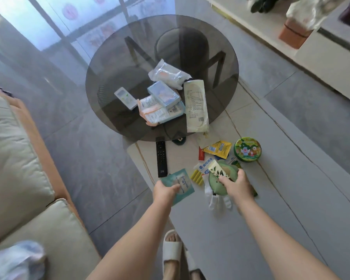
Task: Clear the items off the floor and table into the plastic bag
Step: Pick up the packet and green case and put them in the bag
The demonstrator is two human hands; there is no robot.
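Note:
My left hand grips a teal sachet above the floor. My right hand holds a cream tube with a leaf print, and a green round item and a white plastic bag sit just under it. On the floor beyond lie yellow sticks, a yellow packet, a green round tin and a black remote. The round glass table carries white packets, a blue box, a white remote and a long cream packet.
A cream sofa fills the left side. A low white cabinet with an orange box runs along the right. My feet in white slippers stand at the bottom. A blue-white bundle lies on the sofa corner.

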